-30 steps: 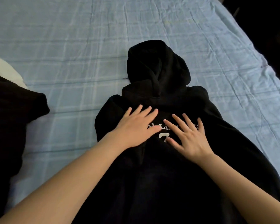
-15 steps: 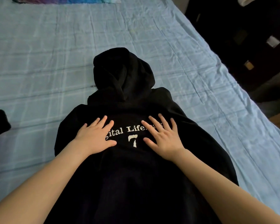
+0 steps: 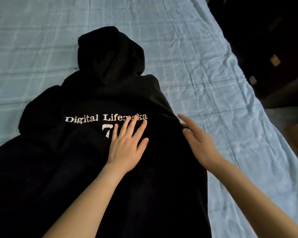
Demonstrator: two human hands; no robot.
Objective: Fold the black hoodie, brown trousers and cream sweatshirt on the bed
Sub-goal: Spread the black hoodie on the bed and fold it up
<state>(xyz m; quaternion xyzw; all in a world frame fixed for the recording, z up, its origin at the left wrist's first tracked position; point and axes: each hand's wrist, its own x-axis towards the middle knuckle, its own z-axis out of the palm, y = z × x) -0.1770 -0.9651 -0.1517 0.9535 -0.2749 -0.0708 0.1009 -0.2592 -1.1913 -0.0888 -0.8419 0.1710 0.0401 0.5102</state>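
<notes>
The black hoodie (image 3: 86, 152) lies back-up on the bed, hood pointing away from me, with white lettering and a "7" across its back. My left hand (image 3: 126, 145) rests flat on the print, fingers spread, covering part of the "7" and the last word. My right hand (image 3: 199, 143) lies open along the hoodie's right edge, fingertips touching the fabric where it meets the sheet. Neither hand grips anything. The brown trousers and cream sweatshirt are out of view.
The light blue checked bedsheet (image 3: 205, 69) is wrinkled around the hoodie. The bed's right edge (image 3: 258, 107) drops to a dark floor with small pale objects (image 3: 274, 60).
Both hands have slid right across the hoodie's back: the left from the left side onto the "7", the right from the print to the right edge. The view shifted left.
</notes>
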